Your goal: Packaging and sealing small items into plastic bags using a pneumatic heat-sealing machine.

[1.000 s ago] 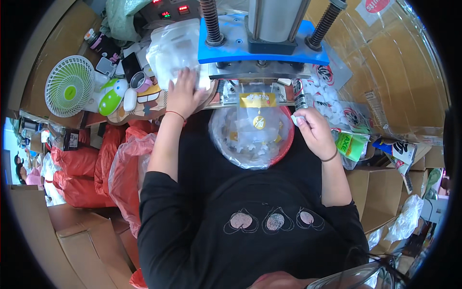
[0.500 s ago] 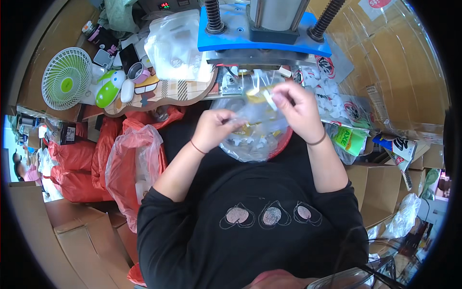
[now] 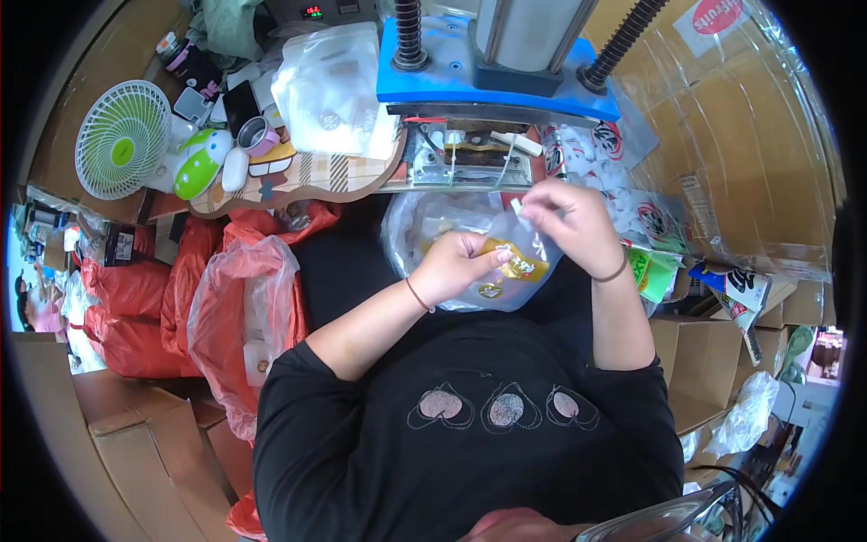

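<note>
The table (image 3: pixel 334 177), covered by a plaid board with a wavy edge, lies beyond the left hand (image 3: pixel 458 266) and to its left, in a cramped space with a cardboard wall (image 3: pixel 731 135) to the right of the right hand (image 3: pixel 574 228). Red bags (image 3: pixel 135 312) are heaped well to the left of the left hand, and an open cardboard box (image 3: pixel 694 361) stands to the right of and nearer the body than the right hand. The left hand grips one clear pouch (image 3: pixel 521 263) with a gold band between thumb and fingers; the right hand, just beyond it, pinches one small white piece (image 3: pixel 517 207). The pouch is over one plastic-lined bowl (image 3: pixel 394 237), beneath both hands. Farther ahead of the hands is one press with one blue plate (image 3: pixel 488 83) and two springs (image 3: pixel 408 38). Beyond the left hand and to its left are one fan (image 3: pixel 122 140), one phone (image 3: pixel 242 110), one cup (image 3: pixel 258 137) and one stack of clear bags (image 3: pixel 327 95), whose sheets cannot be counted. The bowl's contents are mostly hidden by the pouch and left hand, the top of the press is cut off, and small white things beyond the right hand blur together.
</note>
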